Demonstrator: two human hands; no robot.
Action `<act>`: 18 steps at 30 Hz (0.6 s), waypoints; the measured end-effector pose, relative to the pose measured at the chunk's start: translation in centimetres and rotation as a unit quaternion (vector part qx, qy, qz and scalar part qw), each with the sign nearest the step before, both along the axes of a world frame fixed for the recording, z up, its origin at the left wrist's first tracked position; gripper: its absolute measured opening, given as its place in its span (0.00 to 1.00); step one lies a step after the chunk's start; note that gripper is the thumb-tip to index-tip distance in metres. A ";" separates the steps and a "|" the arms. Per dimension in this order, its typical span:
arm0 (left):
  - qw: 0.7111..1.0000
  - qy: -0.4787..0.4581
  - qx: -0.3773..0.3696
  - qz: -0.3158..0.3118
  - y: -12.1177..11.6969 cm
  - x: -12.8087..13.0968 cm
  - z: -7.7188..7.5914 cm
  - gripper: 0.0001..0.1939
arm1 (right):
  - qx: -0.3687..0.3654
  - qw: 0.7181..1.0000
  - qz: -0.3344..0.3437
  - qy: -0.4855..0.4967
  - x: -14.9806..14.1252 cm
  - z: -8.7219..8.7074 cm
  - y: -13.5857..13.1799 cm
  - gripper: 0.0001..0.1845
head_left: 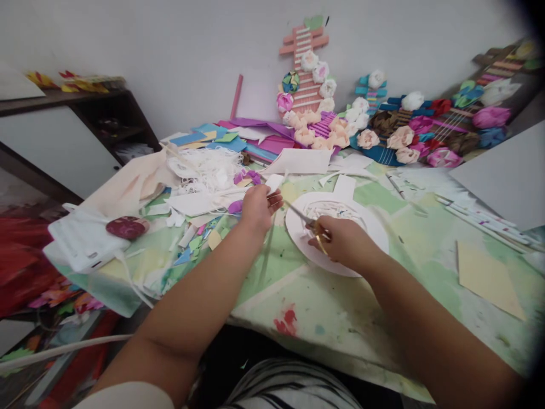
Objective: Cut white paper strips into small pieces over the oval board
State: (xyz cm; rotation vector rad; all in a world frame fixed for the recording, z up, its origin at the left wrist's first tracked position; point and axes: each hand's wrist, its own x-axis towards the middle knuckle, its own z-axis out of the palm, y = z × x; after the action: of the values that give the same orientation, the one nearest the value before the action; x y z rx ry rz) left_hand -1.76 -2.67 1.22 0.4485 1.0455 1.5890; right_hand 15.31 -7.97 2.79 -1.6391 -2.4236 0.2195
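My left hand (pixel 258 209) is raised over the middle of the table, fingers curled, with a small white paper piece (pixel 275 181) at its thumb. In my right hand (pixel 344 241) is a pair of scissors (pixel 307 219) with gold-coloured handles, the blades pointing up and left toward my left hand. Beneath the scissors lies a round white card cutout (pixel 298 241) with a short straight neck (pixel 344 186). Crumpled white paper bits (pixel 334 210) fill the middle of its ring. My right hand hides part of the ring.
Tangled white string (pixel 206 165) and coloured paper scraps (pixel 198 241) lie to the left, near a white device (pixel 87 238). Decorated guitar-like crafts (pixel 306 85) with paper flowers lean on the wall. A yellow card (pixel 487 278) and white sticks (pixel 485 221) lie right.
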 end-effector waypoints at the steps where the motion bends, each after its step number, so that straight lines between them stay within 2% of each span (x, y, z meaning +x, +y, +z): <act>1: 1.000 -0.010 -0.012 0.012 0.2 -0.4 0.0 0.07 | -0.004 1.000 0.020 -0.007 -0.6 0.0 0.1 0.05; 6: 0.998 -0.037 -0.018 0.046 0.6 -1.9 0.6 0.04 | 0.002 0.998 0.051 -0.022 -1.6 -0.6 0.7 0.03; 11: 0.997 -0.047 -0.014 0.052 0.6 -2.1 0.8 0.04 | 0.009 0.999 0.050 0.011 -1.9 -1.0 0.6 0.04; 14: 0.997 -0.047 -0.019 0.051 0.7 -2.1 0.7 0.05 | 0.017 0.998 0.018 0.056 -1.5 -0.8 0.7 0.09; 18: 0.999 -0.027 -0.010 0.041 0.7 -1.8 0.5 0.06 | 0.028 0.993 -0.066 0.093 0.9 -0.3 1.5 0.14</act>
State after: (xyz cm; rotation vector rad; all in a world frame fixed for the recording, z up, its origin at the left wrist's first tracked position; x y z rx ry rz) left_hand -3.56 -1.93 1.70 0.3503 1.0490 1.6519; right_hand 16.16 -6.50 2.49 -1.6673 -2.1564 0.2682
